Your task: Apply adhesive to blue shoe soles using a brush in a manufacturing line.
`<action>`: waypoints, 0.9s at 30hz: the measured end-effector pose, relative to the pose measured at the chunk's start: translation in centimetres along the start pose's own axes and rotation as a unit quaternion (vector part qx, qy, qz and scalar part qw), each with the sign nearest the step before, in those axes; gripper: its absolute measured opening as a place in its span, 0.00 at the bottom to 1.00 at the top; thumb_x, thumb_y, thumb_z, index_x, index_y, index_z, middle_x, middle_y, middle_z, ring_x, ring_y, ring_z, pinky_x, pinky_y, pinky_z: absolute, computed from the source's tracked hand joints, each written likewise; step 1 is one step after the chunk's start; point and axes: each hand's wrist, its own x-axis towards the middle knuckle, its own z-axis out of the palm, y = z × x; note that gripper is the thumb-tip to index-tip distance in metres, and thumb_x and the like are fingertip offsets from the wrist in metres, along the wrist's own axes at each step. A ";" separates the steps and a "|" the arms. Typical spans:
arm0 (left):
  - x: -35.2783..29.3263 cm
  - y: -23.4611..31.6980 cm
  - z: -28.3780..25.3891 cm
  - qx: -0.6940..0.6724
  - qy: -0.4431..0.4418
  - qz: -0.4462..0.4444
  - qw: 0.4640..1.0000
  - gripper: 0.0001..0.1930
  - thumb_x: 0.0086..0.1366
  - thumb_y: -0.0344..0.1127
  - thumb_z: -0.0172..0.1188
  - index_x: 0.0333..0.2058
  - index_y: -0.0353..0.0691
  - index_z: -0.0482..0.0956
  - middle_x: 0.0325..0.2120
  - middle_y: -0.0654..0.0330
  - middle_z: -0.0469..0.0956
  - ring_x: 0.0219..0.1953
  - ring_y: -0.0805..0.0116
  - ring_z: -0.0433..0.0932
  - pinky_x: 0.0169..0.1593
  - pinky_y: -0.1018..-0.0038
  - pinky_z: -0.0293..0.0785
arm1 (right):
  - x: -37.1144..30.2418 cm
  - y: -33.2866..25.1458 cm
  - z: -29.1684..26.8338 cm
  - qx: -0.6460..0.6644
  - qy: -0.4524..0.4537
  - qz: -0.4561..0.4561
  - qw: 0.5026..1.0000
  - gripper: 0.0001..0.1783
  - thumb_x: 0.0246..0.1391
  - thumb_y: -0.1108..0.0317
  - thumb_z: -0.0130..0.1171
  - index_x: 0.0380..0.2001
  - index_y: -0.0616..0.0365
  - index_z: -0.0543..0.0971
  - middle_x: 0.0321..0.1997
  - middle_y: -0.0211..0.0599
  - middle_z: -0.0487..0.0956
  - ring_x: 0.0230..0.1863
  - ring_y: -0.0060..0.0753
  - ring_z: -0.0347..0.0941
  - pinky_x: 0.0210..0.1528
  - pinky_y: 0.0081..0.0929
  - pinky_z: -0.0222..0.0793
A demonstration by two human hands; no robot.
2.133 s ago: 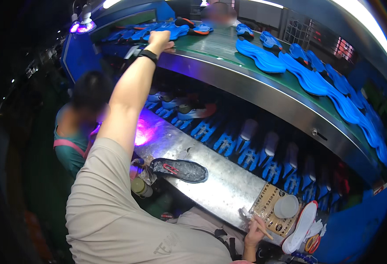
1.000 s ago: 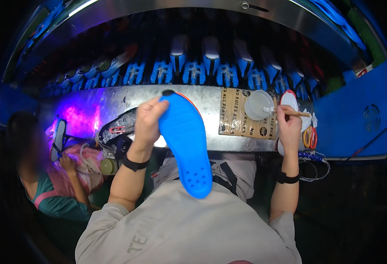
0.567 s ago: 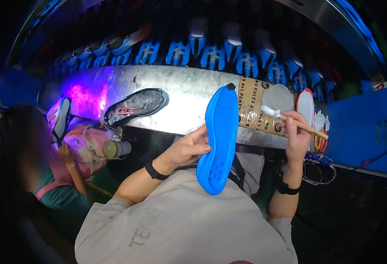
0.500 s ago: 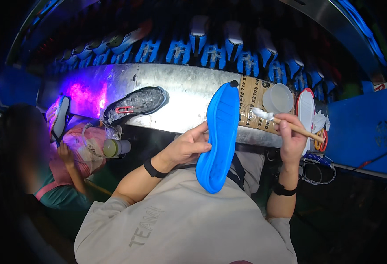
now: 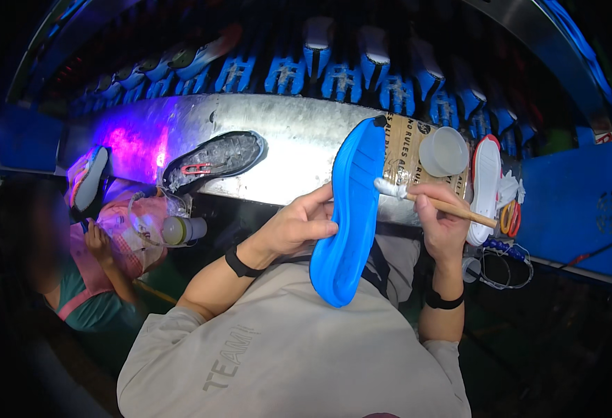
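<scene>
My left hand (image 5: 297, 224) grips a bright blue shoe sole (image 5: 350, 216) by its left edge and holds it upright over my lap. My right hand (image 5: 439, 221) holds a wooden-handled brush (image 5: 431, 200); its white bristle tip touches the sole's right edge near the top. A round white cup (image 5: 443, 151) stands on a brown cardboard sheet (image 5: 398, 145) just beyond the brush.
A metal bench (image 5: 299, 136) runs across in front of me. On it lie a dark sole (image 5: 212, 160) and a white sole (image 5: 485, 182). Behind it stands a row of blue holders (image 5: 334, 76). A person in a pink apron (image 5: 121, 233) works at my left, holding a shoe.
My left arm came down from the upper conveyor with the blue sole. I turned toward the bench, the sole tilted upright, and the brush moved from the cup to the sole's edge.
</scene>
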 end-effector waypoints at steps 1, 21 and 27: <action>0.0 0.1 -0.1 -0.007 0.005 -0.006 1.000 0.40 0.65 0.30 0.62 0.70 0.34 0.49 0.59 0.49 0.69 0.59 0.63 0.72 0.63 0.65 0.69 | -0.1 -0.1 -0.1 0.009 -0.016 0.007 1.000 0.06 0.56 0.74 0.60 0.35 0.63 0.83 0.33 0.36 0.82 0.34 0.25 0.76 0.39 0.23 0.70; -0.3 1.0 0.0 0.070 -0.001 0.024 0.997 0.42 0.64 0.29 0.61 0.71 0.32 0.46 0.61 0.49 0.67 0.60 0.63 0.71 0.63 0.66 0.69 | -0.5 -2.1 0.3 0.017 -0.026 -0.008 0.999 0.05 0.52 0.76 0.59 0.31 0.63 0.83 0.29 0.37 0.81 0.29 0.27 0.74 0.35 0.24 0.69; -0.2 1.2 0.7 0.100 -0.001 0.036 0.994 0.43 0.63 0.27 0.61 0.71 0.33 0.46 0.61 0.49 0.67 0.59 0.63 0.71 0.62 0.67 0.70 | -0.4 -2.8 0.6 0.060 -0.022 0.018 0.998 0.05 0.52 0.77 0.59 0.31 0.63 0.83 0.29 0.38 0.81 0.29 0.27 0.75 0.34 0.23 0.69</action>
